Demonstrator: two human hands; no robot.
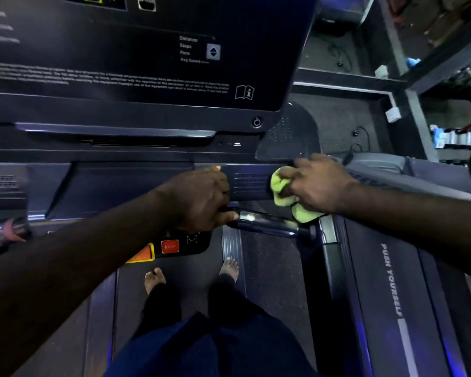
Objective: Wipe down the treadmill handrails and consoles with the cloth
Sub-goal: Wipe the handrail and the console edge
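The right hand (318, 183) has its fingers bunched round the green cloth (282, 190) and presses it on the low front panel of the console (106, 44), just beside the little vent slots (249, 182). The left hand (201, 200) curls its fingers round the left end of the shiny handrail bar (267, 221). That bar runs sideways, from the left hand across to the right, and it lies just under the cloth. So the cloth hand is the near one. I think it only needs to drop down a little, then slide along the bar toward the left hand
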